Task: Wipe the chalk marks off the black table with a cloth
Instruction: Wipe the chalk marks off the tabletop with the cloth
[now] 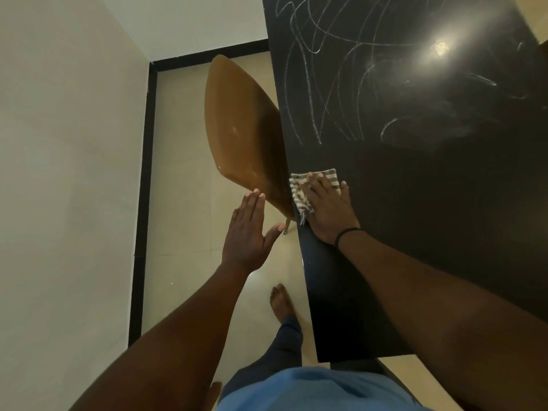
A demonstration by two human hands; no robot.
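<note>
The black table (430, 221) fills the right side of the head view. White chalk marks (332, 84) cover its far part; the near part looks dark and plain. A striped grey-and-white cloth (299, 194) lies at the table's left edge. My right hand (329, 209) presses flat on the cloth with straight fingers. My left hand (247, 229) hovers off the table over the floor, fingers straight and together, holding nothing, its fingertips close to a brown chair.
A brown chair (240, 129) is tucked against the table's left edge, just beyond the cloth. A white wall (68, 173) with a black skirting stands on the left. My bare foot (280, 304) is on the beige tiled floor beside the table.
</note>
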